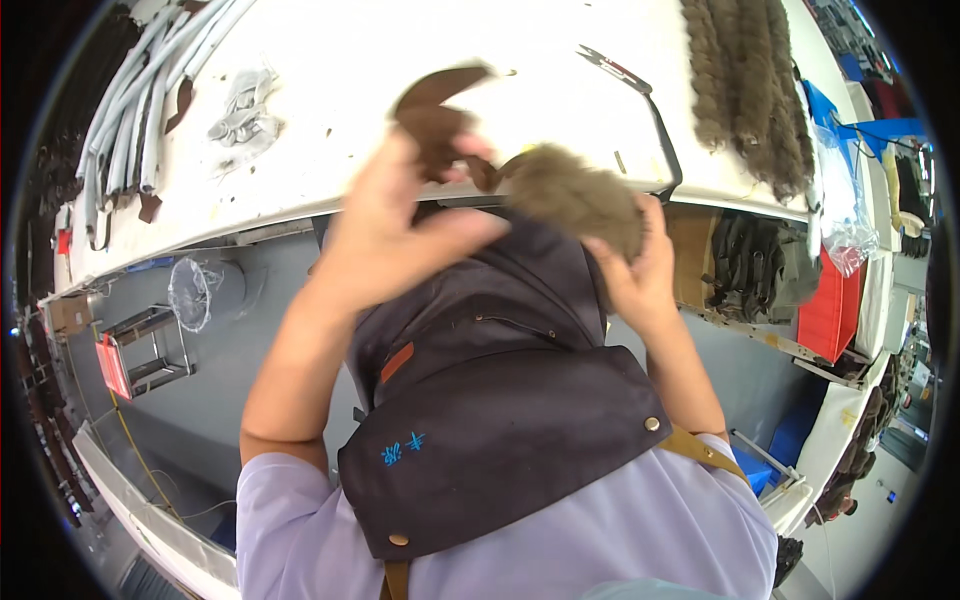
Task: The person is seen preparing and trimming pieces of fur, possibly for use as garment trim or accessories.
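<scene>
My right hand [638, 268] grips a fluffy grey-brown fur piece [575, 195] at its right end, thumb in front and fingers behind. A dark brown strip [440, 115], smooth like leather or fabric, curls above my left hand [385, 225]. The fingers of that hand bend around the strip, while its thumb sticks out toward the fur piece. Motion smears the left hand and strip. The strip's lower end reaches the fur; whether they are joined I cannot tell. Both hands are over the near edge of the white table [350, 60], above my dark apron [500, 440].
Black thread snips [615, 68] lie on the table near a black strap [665, 150]. Long fur strips [745, 90] lie at right, pale rolled lengths [150, 100] and crumpled clear plastic [245, 110] at left. Below are a bin [205, 290] and a red box [830, 310].
</scene>
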Action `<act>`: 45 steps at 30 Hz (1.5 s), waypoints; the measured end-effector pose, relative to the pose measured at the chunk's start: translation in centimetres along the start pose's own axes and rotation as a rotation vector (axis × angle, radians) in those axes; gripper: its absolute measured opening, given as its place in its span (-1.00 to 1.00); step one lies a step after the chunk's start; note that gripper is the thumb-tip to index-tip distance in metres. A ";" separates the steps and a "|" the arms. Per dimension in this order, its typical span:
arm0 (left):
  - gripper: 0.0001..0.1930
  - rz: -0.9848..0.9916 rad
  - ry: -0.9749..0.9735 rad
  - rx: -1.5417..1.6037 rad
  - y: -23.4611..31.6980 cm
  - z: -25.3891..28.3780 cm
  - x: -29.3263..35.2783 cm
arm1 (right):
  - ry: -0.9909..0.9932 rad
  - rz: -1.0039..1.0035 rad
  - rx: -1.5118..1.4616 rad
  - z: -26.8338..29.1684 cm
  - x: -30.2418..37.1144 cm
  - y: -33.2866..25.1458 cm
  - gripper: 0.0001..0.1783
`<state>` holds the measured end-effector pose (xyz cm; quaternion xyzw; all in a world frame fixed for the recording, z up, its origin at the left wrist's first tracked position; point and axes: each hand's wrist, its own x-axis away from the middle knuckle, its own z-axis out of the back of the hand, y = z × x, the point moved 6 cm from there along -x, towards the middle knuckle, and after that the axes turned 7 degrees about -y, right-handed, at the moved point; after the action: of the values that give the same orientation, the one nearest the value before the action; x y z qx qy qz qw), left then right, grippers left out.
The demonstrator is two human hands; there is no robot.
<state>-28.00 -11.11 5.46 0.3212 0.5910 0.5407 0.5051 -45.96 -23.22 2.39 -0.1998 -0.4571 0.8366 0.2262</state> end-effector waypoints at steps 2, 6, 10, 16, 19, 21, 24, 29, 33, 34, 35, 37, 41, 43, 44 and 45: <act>-0.53 0.162 0.155 0.443 -1.9 4.6 3.3 | 0.067 -0.012 -0.086 1.3 1.1 1.9 -0.51; -0.60 0.540 0.343 0.231 -3.1 10.9 9.0 | 0.040 -0.195 -0.346 2.9 1.4 4.1 -0.47; -0.63 0.807 0.179 -1.253 1.2 12.1 9.5 | -0.025 -0.126 -0.421 3.4 2.0 5.2 -0.40; -0.62 0.557 -0.009 -1.015 3.9 6.6 5.5 | -0.197 -0.076 -0.586 1.9 1.2 4.1 -0.32; -0.63 0.316 0.079 -1.116 6.0 5.7 3.5 | -0.225 -0.063 -0.589 2.2 1.3 4.2 -0.26; -0.64 0.129 0.136 -1.203 7.0 4.9 1.9 | -0.227 -0.070 -0.575 2.2 1.5 3.8 -0.25; -0.70 -0.089 -0.070 -0.466 6.1 1.2 -1.1 | -0.262 -0.055 -0.564 1.9 1.3 3.2 -0.24; -0.71 0.328 -0.349 0.307 1.8 -4.9 -2.0 | -0.279 -0.004 -0.542 1.3 0.9 1.7 -0.28; -0.70 0.394 -0.377 0.649 0.8 -6.6 -1.6 | -0.245 -0.128 -0.776 1.0 0.9 2.1 -0.29; -0.69 0.354 -0.342 0.702 0.5 -6.8 -1.5 | -0.411 -0.163 -0.965 -0.3 1.0 2.3 -0.28; -0.67 0.314 -0.305 0.754 0.6 -6.9 -1.6 | -0.582 -0.197 -1.151 -1.4 1.1 1.8 -0.26; -0.70 0.253 -0.283 0.934 1.0 -7.1 -1.6 | -0.640 -0.323 -1.174 -3.4 1.8 1.1 -0.35; -0.75 0.257 -0.190 0.648 0.5 -6.0 -1.0 | -0.893 -0.306 -1.212 -6.8 0.9 -2.4 -0.38; -0.74 0.504 -0.188 0.754 -0.4 -5.9 0.1 | -0.937 -0.306 -1.227 -7.1 0.5 -3.1 -0.38; -0.74 0.508 -0.181 0.750 -0.9 -5.7 0.6 | -0.974 -0.211 -1.055 -7.1 -0.1 -3.2 -0.41; -0.74 0.383 -0.124 0.682 -1.4 -5.1 0.9 | -1.003 -0.116 -0.882 -6.9 -0.8 -3.4 -0.43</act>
<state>-32.79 -12.20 3.42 0.6072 0.6344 0.3774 0.2941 -40.90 -17.39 1.92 0.1645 -0.8160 0.5496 -0.0716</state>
